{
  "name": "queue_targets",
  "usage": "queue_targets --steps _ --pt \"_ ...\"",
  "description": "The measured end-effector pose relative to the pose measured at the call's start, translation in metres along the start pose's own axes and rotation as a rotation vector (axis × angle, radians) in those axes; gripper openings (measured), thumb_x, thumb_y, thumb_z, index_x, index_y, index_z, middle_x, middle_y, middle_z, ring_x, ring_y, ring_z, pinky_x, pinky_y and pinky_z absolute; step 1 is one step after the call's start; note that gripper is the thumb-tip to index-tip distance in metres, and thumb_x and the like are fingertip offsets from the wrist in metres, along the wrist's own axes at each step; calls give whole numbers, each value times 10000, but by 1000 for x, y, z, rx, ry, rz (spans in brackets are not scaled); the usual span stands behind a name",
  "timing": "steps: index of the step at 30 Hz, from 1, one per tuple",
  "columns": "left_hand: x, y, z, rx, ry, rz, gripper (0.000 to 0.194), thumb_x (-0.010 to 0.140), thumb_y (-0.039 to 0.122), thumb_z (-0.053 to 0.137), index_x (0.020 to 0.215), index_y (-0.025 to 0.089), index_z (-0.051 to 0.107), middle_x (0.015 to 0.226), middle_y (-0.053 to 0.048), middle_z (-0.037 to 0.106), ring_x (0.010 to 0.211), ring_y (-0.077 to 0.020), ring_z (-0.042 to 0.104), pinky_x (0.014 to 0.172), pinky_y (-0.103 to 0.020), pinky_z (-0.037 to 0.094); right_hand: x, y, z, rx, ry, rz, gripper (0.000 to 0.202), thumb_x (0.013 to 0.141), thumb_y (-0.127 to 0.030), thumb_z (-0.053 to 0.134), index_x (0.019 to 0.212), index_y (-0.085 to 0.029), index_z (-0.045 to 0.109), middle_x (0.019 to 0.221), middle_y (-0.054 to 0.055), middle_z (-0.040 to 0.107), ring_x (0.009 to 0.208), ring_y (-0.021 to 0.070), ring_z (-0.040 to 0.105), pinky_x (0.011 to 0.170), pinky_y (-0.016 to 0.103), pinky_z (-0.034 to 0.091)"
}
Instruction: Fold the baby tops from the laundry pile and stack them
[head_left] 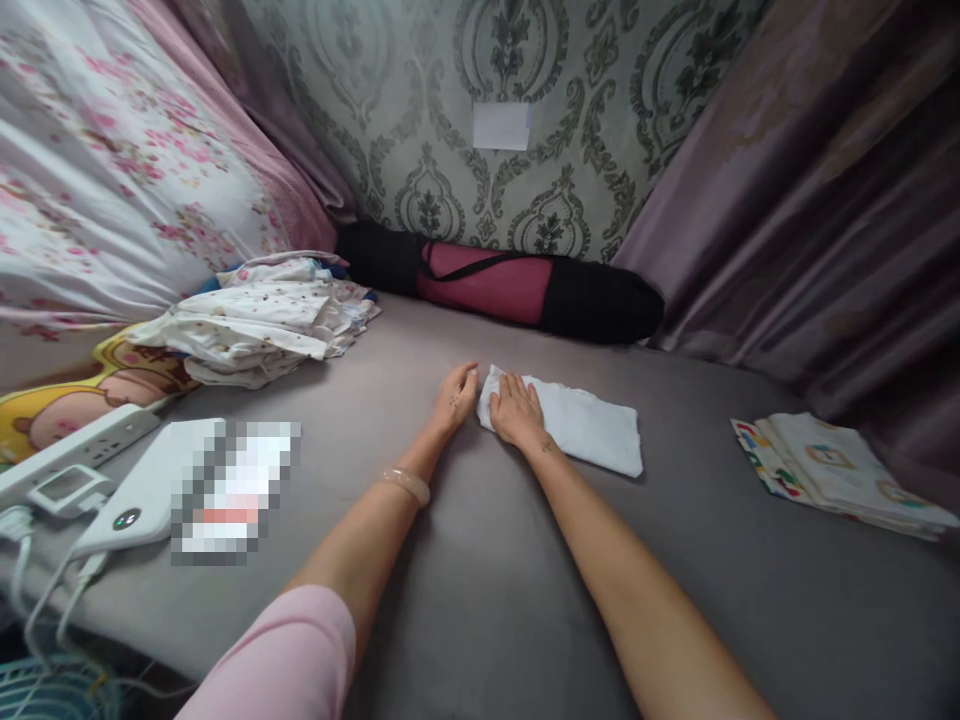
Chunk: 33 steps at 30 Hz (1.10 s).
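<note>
A white folded cloth [596, 428] lies flat as a long rectangle on the grey bed sheet. My right hand [517, 408] rests palm down on its left part, fingers stretched out and slightly apart. Just off the cloth's left end, my left hand [456, 395] stands on its edge, with nothing seen in it. Its fingers are partly hidden behind the hand but look loosely extended. A pale bangle [407, 486] circles my left wrist.
To the left are a pile of printed clothes [262, 318], a white power bank [154, 485], a power strip [82, 450] and cables. Folded printed cloths [832, 465] lie at right. A black and maroon long bag [487, 285] lies along the wall.
</note>
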<state>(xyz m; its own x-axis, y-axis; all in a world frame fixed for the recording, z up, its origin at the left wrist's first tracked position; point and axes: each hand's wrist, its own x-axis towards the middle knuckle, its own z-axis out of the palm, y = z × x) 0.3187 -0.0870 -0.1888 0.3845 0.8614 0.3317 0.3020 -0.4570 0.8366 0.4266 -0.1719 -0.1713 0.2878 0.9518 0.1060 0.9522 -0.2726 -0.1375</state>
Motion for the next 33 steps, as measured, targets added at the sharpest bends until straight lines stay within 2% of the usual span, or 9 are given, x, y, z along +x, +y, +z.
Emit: queue_targets --steps 3,8,14,19,23,26,28,30,33 --pt "0 1 -1 -3 5 -9 377 928 281 378 1181 143 622 1244 -87 641 1172 -210 572 1054 -374 418 5 -2 -6 6 -48 -3 576 966 -313 266 1452 -13 336 1524 180 323 1416 279 246 1148 442 134" --pt "0 -1 -1 -35 18 -5 394 930 291 372 1188 113 612 1233 -112 642 1165 -211 573 1045 -369 422 10 -15 -4 37 -41 -29 578 970 -308 247 1479 -35 291 1558 150 260 1438 261 192 1158 429 125" --pt "1 -3 0 -46 24 0 400 935 303 356 1181 124 615 1234 -108 641 1176 -207 566 1053 -370 416 15 -22 -8 27 -146 -36 588 971 -313 239 1480 -21 282 1566 165 225 1448 273 160 1157 450 122" --pt "1 -4 0 -56 45 -14 416 953 307 310 1174 140 620 1235 -99 642 1178 -195 567 1064 -366 409 18 -30 -1 39 -147 -65 604 968 -328 243 1483 -15 269 1573 156 205 1465 257 75 1166 434 76" --pt "0 -5 0 -28 17 16 429 962 336 294 1172 150 619 1233 -92 642 1178 -200 568 1065 -371 410 17 -28 0 99 -155 -81 596 971 -334 217 1485 -39 279 1577 136 201 1466 241 79 1169 423 81" --pt "-2 -2 0 19 -23 88 438 964 345 283 1175 150 613 1224 -99 646 1170 -203 575 1057 -375 419 12 -18 -11 163 -126 -94 586 971 -309 201 1488 -44 274 1571 131 229 1458 221 137 1165 369 128" --pt "-5 1 0 75 -70 179 440 966 344 278 1200 154 599 1244 -105 635 1190 -202 564 1063 -380 413 5 -5 -19 144 -46 -58 590 948 -265 264 1485 -20 270 1569 147 226 1456 233 146 1165 357 130" --pt "-9 3 1 162 -150 297 432 963 344 297 1241 167 575 1302 -107 601 1254 -203 517 1093 -391 379 -4 9 -22 88 30 11 595 929 -239 308 1474 -2 285 1565 164 228 1455 256 137 1166 382 112" --pt "-13 5 4 317 -312 435 449 952 367 353 1316 171 527 1410 -114 510 1358 -218 405 1143 -424 297 -16 26 -16 38 33 68 578 956 -289 278 1459 -8 324 1548 171 271 1445 266 172 1160 418 111"
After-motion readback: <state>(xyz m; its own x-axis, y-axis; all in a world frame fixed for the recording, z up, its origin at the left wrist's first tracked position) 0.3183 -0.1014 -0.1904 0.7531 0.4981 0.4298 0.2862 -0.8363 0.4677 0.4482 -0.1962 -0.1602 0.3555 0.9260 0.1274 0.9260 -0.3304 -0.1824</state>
